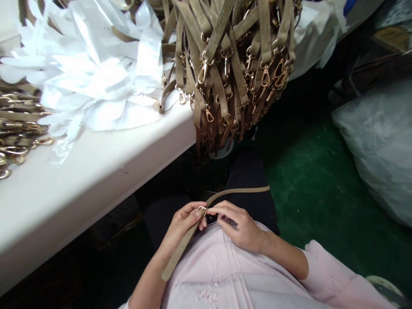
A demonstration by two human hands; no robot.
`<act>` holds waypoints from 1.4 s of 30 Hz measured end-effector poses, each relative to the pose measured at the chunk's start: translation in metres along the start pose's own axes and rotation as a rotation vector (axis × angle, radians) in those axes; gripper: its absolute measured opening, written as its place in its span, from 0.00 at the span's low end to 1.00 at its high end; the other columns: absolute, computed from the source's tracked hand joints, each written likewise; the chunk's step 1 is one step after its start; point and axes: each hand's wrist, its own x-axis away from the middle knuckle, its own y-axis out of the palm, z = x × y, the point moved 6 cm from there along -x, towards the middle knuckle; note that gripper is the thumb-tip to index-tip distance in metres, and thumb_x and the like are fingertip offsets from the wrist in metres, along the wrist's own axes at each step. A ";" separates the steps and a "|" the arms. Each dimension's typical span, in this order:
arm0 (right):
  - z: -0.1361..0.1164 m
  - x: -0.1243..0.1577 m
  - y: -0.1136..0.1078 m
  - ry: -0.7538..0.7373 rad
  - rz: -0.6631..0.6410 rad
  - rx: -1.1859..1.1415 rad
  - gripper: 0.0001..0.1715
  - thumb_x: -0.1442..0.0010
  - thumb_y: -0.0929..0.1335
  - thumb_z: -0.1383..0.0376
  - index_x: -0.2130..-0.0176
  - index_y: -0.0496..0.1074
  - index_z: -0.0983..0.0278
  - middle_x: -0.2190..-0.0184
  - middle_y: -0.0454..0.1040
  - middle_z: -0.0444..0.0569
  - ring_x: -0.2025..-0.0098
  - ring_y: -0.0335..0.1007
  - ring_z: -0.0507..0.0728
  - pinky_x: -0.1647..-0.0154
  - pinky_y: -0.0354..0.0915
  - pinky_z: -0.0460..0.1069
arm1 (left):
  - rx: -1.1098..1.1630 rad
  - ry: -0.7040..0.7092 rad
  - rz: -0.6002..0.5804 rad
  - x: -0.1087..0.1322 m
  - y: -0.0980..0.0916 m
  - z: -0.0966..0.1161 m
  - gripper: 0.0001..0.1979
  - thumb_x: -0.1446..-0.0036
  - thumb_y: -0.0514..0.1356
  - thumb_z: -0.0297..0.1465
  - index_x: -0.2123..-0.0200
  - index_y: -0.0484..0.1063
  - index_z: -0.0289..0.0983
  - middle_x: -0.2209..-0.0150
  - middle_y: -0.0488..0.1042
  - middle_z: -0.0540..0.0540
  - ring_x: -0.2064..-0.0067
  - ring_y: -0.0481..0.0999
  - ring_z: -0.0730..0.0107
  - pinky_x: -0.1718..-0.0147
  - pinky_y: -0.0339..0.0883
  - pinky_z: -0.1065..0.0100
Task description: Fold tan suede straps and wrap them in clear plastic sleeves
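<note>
Over my lap, my left hand point(183, 223) and my right hand point(240, 225) meet on a tan strap point(238, 191). My left fingers pinch the strap beside a small metal ring point(201, 209), and my right fingertips touch that ring from the other side. One end of the strap runs down along my left wrist. The other end arcs to the right across my dark trousers.
A white table point(96, 171) stands at my left, with white paper strips point(96, 73) piled on it. A big bundle of tan straps with gold clasps point(231, 64) hangs over the table's edge. More clasps point(16, 137) lie far left. A plastic-wrapped bag point(380, 141) sits on the green floor.
</note>
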 end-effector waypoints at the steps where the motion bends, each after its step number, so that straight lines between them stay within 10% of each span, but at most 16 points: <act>1: 0.002 0.000 -0.002 0.019 0.018 -0.054 0.19 0.38 0.63 0.74 0.50 0.74 0.62 0.59 0.74 0.51 0.63 0.71 0.52 0.66 0.69 0.46 | 0.015 -0.007 -0.037 0.001 0.000 0.002 0.15 0.42 0.64 0.34 0.54 0.75 0.32 0.72 0.76 0.44 0.72 0.70 0.73 0.69 0.63 0.72; 6: 0.003 -0.012 -0.021 0.079 0.185 -0.143 0.10 0.36 0.66 0.68 0.56 0.75 0.64 0.60 0.72 0.51 0.65 0.70 0.52 0.66 0.70 0.47 | 0.057 -0.102 -0.192 0.008 0.008 0.009 0.21 0.45 0.67 0.33 0.49 0.73 0.33 0.55 0.77 0.36 0.61 0.78 0.64 0.55 0.68 0.63; 13: -0.026 -0.032 0.020 -0.278 -0.359 0.127 0.21 0.38 0.70 0.64 0.45 0.71 0.61 0.53 0.75 0.52 0.48 0.67 0.58 0.45 0.64 0.55 | -0.130 -0.139 -0.101 0.006 0.005 0.010 0.29 0.50 0.70 0.31 0.46 0.65 0.36 0.65 0.79 0.44 0.64 0.78 0.65 0.64 0.67 0.69; 22: 0.018 -0.011 0.020 0.199 -0.239 -0.009 0.13 0.36 0.66 0.65 0.54 0.78 0.63 0.62 0.73 0.49 0.59 0.68 0.55 0.55 0.64 0.50 | -0.126 -0.180 -0.190 0.026 -0.007 0.000 0.20 0.37 0.58 0.41 0.49 0.68 0.33 0.67 0.78 0.41 0.74 0.67 0.76 0.73 0.58 0.73; 27: 0.043 0.005 0.009 0.607 -0.113 -0.446 0.19 0.42 0.71 0.57 0.55 0.76 0.66 0.64 0.73 0.48 0.67 0.66 0.51 0.65 0.62 0.47 | -0.333 -0.130 -0.119 0.022 -0.021 0.017 0.29 0.48 0.68 0.38 0.45 0.68 0.34 0.72 0.73 0.49 0.75 0.63 0.76 0.74 0.53 0.73; 35: 0.032 -0.002 0.008 0.607 -0.147 -0.581 0.22 0.44 0.73 0.50 0.71 0.75 0.69 0.77 0.64 0.42 0.75 0.54 0.46 0.74 0.49 0.44 | -0.631 -0.071 -0.173 0.005 -0.005 0.037 0.29 0.52 0.70 0.39 0.48 0.71 0.34 0.73 0.70 0.52 0.72 0.65 0.73 0.71 0.58 0.72; 42: 0.036 -0.007 0.011 0.733 0.052 -0.987 0.21 0.49 0.76 0.54 0.64 0.72 0.66 0.73 0.68 0.44 0.65 0.68 0.52 0.63 0.61 0.45 | -0.854 0.068 -0.160 0.003 0.018 0.035 0.17 0.45 0.65 0.35 0.53 0.75 0.38 0.63 0.78 0.48 0.64 0.75 0.66 0.64 0.65 0.70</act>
